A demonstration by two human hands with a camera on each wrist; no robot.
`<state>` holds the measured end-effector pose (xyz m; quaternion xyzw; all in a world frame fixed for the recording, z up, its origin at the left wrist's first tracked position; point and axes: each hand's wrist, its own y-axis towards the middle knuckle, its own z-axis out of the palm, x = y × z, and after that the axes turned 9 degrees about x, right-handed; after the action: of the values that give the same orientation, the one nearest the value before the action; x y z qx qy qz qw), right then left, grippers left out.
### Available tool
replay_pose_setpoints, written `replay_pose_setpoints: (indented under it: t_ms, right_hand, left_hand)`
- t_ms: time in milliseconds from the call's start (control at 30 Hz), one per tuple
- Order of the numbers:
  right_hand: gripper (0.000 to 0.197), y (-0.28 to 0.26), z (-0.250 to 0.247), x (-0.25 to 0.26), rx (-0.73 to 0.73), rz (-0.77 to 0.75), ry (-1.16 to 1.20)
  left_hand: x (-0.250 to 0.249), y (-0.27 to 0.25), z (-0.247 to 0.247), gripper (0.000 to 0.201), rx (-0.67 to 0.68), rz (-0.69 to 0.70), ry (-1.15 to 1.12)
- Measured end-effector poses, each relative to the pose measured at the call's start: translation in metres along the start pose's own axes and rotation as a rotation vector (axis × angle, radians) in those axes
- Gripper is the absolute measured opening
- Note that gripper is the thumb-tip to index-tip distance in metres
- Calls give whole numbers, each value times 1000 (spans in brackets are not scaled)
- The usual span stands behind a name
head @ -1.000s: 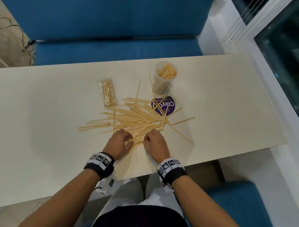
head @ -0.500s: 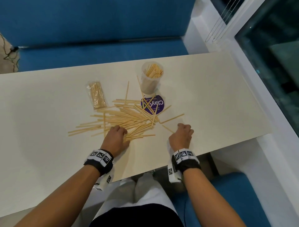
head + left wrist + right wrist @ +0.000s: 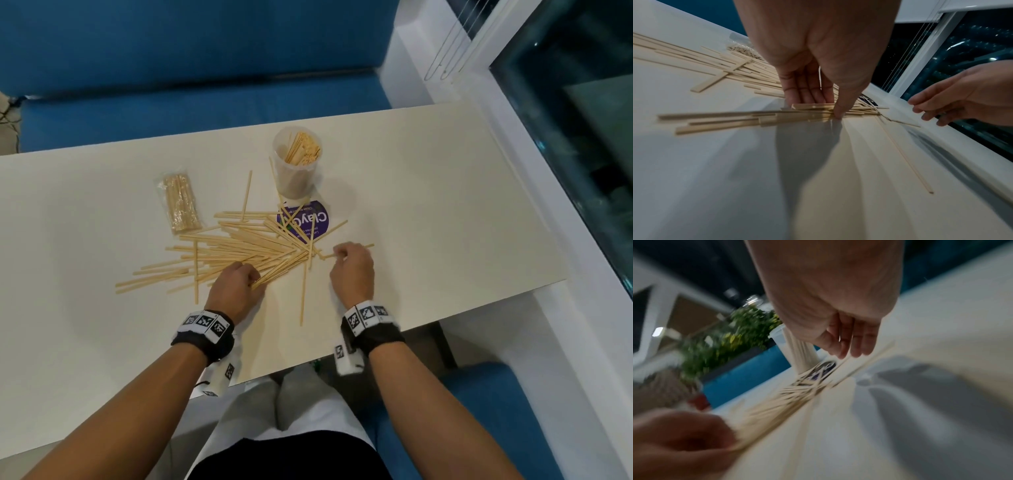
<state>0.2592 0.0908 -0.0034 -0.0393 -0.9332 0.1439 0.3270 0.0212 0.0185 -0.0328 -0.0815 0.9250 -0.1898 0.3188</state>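
Many loose wooden sticks (image 3: 239, 248) lie in a fan-shaped pile on the cream table (image 3: 428, 205). My left hand (image 3: 251, 275) sits at the pile's near end. In the left wrist view, my left hand (image 3: 824, 107) holds a small bundle of sticks (image 3: 777, 116) between its fingers and thumb. My right hand (image 3: 339, 255) is to the right of the pile, fingers curled down onto a single stick (image 3: 363, 247). The right wrist view is blurred and shows my right hand's (image 3: 849, 352) fingertips on thin sticks.
A clear plastic cup (image 3: 296, 171) holding sticks stands behind the pile, with a round purple lid (image 3: 308, 219) in front of it. A plastic bag of sticks (image 3: 180, 202) lies at the left. One stick (image 3: 302, 291) points toward the near edge. Blue bench (image 3: 205, 113) behind; window frame (image 3: 548, 171) on the right.
My right hand left the pile, went right, then moved up to a single stick beside the lid. One stick now lies pointing at the near edge. My left hand stayed on the pile.
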Motion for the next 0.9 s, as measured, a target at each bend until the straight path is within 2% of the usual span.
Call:
replay_pose_setpoints:
  t_ms: [33, 100, 167, 233, 300, 400, 500, 633, 700, 767, 833, 900]
  right_hand:
    - [38, 11, -9, -6, -3, -49, -91]
    - [48, 31, -21, -19, 104, -102, -308]
    - [31, 37, -21, -30, 147, -115, -414]
    - [10, 27, -15, -35, 119, -141, -414]
    - [3, 6, -5, -34, 121, -103, -332]
    - [10, -24, 16, -24, 178, 7, -158]
    - [19, -39, 35, -3, 224, 51, 85]
    - [26, -38, 34, 10, 165, 299, 303]
    - [34, -38, 31, 7, 119, 434, 393]
    - [38, -41, 32, 12, 146, 517, 438]
    - [33, -44, 44, 23, 189, 548, 515]
    - [20, -47, 54, 32, 222, 535, 669]
  left_hand:
    - [-1, 0, 0, 23, -3, -1, 2]
    - [-3, 0, -1, 21, -10, -8, 10]
    - [-5, 0, -1, 20, -11, -19, 14]
    - [-8, 0, 1, 20, -11, -22, 6]
    - [-11, 1, 3, 19, -11, -18, -13]
    - [-19, 0, 5, 18, 19, -7, -33]
    - [-26, 1, 3, 19, 46, 2, -90]
    - [-28, 7, -10, 12, 54, 35, -130]
    - [-29, 9, -19, 16, 71, 38, -139]
    - [-31, 12, -24, 21, 114, 35, -143]
    - [-33, 15, -26, 24, 168, 50, -135]
    - [-32, 16, -25, 26, 179, 94, -125]
